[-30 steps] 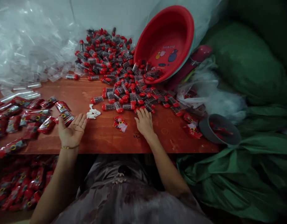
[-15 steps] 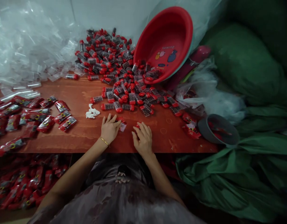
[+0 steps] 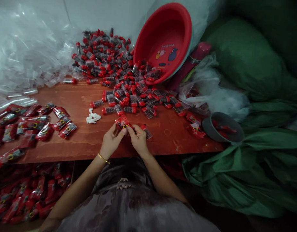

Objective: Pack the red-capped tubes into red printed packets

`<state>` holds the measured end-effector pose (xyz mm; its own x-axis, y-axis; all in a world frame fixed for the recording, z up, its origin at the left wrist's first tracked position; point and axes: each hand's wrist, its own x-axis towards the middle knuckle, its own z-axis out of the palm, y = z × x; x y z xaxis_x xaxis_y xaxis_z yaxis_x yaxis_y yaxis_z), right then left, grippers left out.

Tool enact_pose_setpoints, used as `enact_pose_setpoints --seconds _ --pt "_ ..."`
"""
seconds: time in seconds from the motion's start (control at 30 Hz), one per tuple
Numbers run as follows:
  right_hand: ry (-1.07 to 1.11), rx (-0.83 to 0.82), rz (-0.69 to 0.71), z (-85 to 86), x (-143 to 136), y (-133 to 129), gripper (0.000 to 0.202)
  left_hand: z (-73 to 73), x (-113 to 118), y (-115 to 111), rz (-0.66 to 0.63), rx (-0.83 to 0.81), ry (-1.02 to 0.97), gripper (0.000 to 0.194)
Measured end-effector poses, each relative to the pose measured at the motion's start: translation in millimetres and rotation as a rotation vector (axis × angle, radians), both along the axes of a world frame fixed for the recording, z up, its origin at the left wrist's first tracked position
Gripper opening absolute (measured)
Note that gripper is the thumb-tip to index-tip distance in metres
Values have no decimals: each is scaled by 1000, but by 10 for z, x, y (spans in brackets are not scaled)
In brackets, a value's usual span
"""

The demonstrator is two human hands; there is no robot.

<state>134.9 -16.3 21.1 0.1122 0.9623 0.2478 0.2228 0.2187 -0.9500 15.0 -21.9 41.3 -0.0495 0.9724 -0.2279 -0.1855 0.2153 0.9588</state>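
Observation:
A red printed plastic wrapper (image 3: 122,121) is pinched between both hands above the table's front part. My left hand (image 3: 111,140) grips its left side, thumb pointing at the middle; a gold bangle circles that wrist. My right hand (image 3: 138,140) is closed on the wrapper's right edge, its fingertips against the left thumb. Just beyond the right fingers lies a small clear tube with a red cap (image 3: 147,132), partly hidden by the hand. To the left of the hands is a clump of small white pieces (image 3: 92,116).
Red-capped tubes of dark pellets (image 3: 119,80) are heaped at the back, spilling from a tilted red basin (image 3: 160,35). Filled red packets (image 3: 44,131) lie left, below clear empty tubes (image 3: 25,48). A grey bowl (image 3: 206,129) and green cloth (image 3: 259,161) are at right.
My hands, apart before on the table, have come together and now hold the red wrapper up. A capped tube now shows beside my right hand. The view has shifted slightly.

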Motion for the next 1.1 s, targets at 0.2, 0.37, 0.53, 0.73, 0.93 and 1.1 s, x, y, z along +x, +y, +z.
enact_pose_setpoints --seconds 0.2,0.37,0.53,0.73,0.93,1.1 --pt "-249 95 -45 -88 3 -113 31 13 40 -76 85 -265 -305 39" --pt "-300 111 -59 -172 2 -121 34 14 51 -96 64 -366 -361 40" --pt "-352 143 -2 -160 105 -142 28 -20 97 -31 88 -339 -321 39" --pt "-763 131 -164 -128 594 -244 44 7 119 53 96 -388 -318 43" --pt "-1066 -60 -173 -282 855 -218 43 43 208 37 91 -377 -356 46" --pt "-663 -29 -135 -246 811 -316 43 51 216 8 86 -366 -373 46"
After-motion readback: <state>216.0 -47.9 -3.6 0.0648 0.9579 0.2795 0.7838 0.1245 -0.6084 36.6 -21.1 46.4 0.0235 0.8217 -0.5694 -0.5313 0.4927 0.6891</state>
